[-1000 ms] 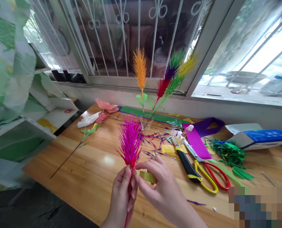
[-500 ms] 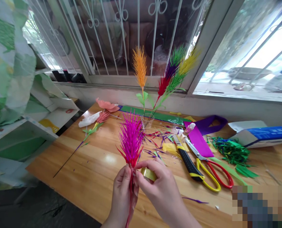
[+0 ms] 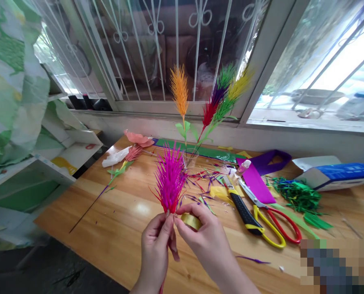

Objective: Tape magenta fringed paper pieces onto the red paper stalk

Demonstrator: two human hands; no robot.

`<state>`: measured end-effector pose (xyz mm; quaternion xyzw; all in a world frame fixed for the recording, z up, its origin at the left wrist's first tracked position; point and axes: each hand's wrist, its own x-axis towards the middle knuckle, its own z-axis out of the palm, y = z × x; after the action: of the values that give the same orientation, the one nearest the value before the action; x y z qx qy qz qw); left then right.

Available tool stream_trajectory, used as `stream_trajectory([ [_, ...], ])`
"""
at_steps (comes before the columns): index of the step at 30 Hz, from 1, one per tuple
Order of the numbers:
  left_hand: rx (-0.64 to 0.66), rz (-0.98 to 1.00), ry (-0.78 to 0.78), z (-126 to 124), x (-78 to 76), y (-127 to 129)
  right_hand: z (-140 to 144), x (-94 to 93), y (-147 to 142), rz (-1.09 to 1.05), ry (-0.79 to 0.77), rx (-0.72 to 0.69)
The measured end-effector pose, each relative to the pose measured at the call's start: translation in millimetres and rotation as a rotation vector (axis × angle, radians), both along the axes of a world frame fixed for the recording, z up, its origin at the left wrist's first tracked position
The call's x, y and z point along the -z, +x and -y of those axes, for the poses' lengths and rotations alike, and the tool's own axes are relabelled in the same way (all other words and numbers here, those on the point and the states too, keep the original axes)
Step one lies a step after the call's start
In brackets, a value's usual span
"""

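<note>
At the lower middle of the frame, above the near edge of the bench (image 3: 114, 228), the left hand (image 3: 156, 249) is closed round the thin stem of a magenta spike (image 3: 169, 179), fingers pinched just under the bristly head so that it stands upright and steady. The right hand (image 3: 205, 241) presses against it from the right, its thumb and forefinger meeting the stem at the same spot while a yellowish tape roll (image 3: 191, 221) sits looped in its curled fingers, kept close so the strip can reach the stem. To the right of the hands a knife (image 3: 243, 210) and scissors (image 3: 274, 220) lie side by side within easy reach, with green scraps (image 3: 296, 198) beyond them. Towards the upper middle, finished spikes (image 3: 212, 102) in orange, red, purple and green stand in a small cup (image 3: 188, 160) by the window, out of the way of the work.
</note>
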<state>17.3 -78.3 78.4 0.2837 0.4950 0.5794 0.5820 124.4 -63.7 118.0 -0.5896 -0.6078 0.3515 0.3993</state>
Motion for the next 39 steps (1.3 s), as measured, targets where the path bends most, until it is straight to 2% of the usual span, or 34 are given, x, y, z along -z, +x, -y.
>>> stream_trajectory([
  [6, -0.051, -0.139, 0.042, -1.9, -13.4, -1.3, 1.1, -3.6, -3.1, 0.008, 0.029, -0.001],
  [11, 0.002, -0.171, 0.055, 0.0, -15.1, -1.3, 2.8, -0.6, -5.5, -0.059, 0.003, -0.005],
  [13, 0.047, -0.147, 0.071, -0.2, -11.0, -3.6, 4.2, 0.7, -4.6, -0.075, 0.018, -0.015],
  [17, 0.095, -0.072, 0.039, -1.0, -4.7, -7.0, 9.1, 0.2, 0.6, -0.044, 0.169, -0.053],
  [21, 0.053, 0.050, 0.005, 0.9, -7.6, -3.2, 14.6, 0.2, 4.3, -0.045, 0.279, -0.110],
  [24, -0.016, 0.153, 0.014, 1.6, -11.5, -0.5, 16.6, 1.8, 4.2, -0.059, 0.284, -0.095],
  [27, -0.065, 0.175, -0.011, -0.3, -12.0, -2.1, 15.9, 3.0, 3.9, -0.060, 0.272, -0.074],
  [32, 0.009, 0.131, 0.009, -3.5, -6.1, -6.1, 12.4, 4.4, 5.8, -0.013, 0.286, -0.119],
  [39, 0.006, 0.208, -0.011, -2.4, -1.1, -5.3, 12.9, 8.3, 6.2, -0.010, 0.246, -0.103],
])
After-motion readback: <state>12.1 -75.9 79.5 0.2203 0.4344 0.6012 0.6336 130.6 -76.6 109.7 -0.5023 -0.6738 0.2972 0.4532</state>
